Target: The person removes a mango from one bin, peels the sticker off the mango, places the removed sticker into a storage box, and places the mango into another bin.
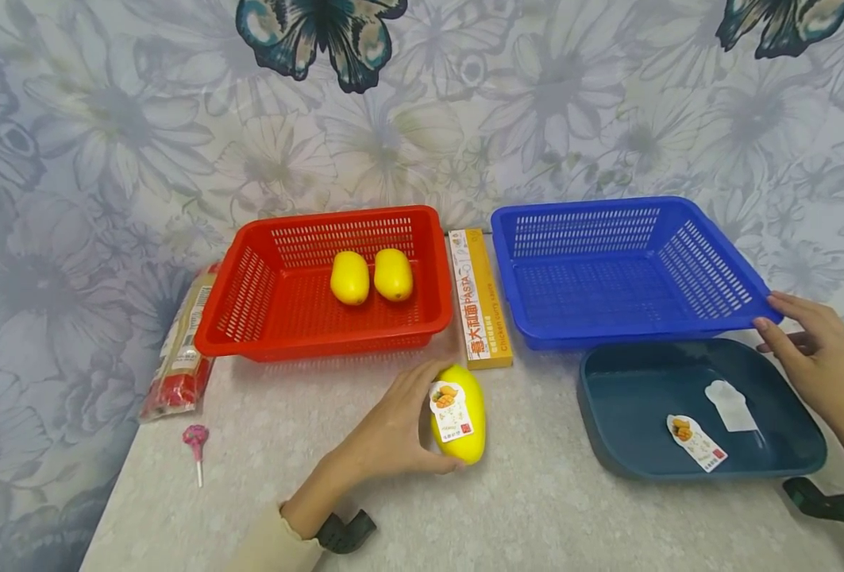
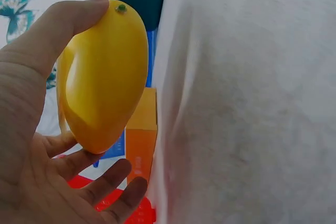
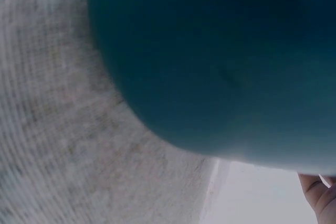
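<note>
My left hand (image 1: 400,429) holds a yellow mango (image 1: 475,401) over the table, thumb at one end and fingertips at the other. A white sticker with a mango picture is on its side. In the left wrist view, the mango (image 2: 105,82) shows a small green stem spot. At the right, my right hand (image 1: 825,353) pinches the front right corner of the blue basket (image 1: 607,332) between thumb and fingers. In the right wrist view, the dark teal tray (image 3: 210,77) hides most of that hand. Two more mangoes (image 1: 350,278) lie in the red basket (image 1: 321,345).
In front of the blue basket stands the teal tray (image 1: 622,397), holding two paper stickers (image 1: 696,442). A pasta box (image 1: 482,302) lies between the baskets. Left of the red basket are a red-and-tan packet (image 1: 182,349) and a pink lollipop (image 1: 196,435). A flowered wall backs the table.
</note>
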`<state>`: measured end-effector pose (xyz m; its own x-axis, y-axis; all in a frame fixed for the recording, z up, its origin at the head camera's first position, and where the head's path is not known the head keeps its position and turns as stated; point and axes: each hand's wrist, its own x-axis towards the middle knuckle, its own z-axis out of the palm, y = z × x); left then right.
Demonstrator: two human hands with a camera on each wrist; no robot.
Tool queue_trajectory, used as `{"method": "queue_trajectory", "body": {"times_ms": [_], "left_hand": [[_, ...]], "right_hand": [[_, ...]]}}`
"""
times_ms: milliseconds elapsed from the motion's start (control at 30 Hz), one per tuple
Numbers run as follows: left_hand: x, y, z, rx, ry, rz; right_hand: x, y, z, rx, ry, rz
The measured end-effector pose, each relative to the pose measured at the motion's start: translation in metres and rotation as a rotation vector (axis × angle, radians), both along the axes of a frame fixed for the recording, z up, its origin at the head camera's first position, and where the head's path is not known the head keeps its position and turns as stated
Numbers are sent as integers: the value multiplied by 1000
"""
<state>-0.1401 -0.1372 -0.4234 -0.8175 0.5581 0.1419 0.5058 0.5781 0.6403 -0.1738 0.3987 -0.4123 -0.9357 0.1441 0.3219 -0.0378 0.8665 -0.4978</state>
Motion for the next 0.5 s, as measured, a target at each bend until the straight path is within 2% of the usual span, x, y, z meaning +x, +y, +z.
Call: {"method": "queue_trajectory", "body": {"times_ms": [267,433,500], "left_hand": [[2,-10,-9,-36,17,-9],[2,-11,-14,-46,-8,-8],[1,-10,-17,-28,-32,-7]], "right_hand": [[-5,-7,-3,-29,2,-4],[-10,-6,1,-24,-10,48],[-11,-4,7,4,17,61]]}}
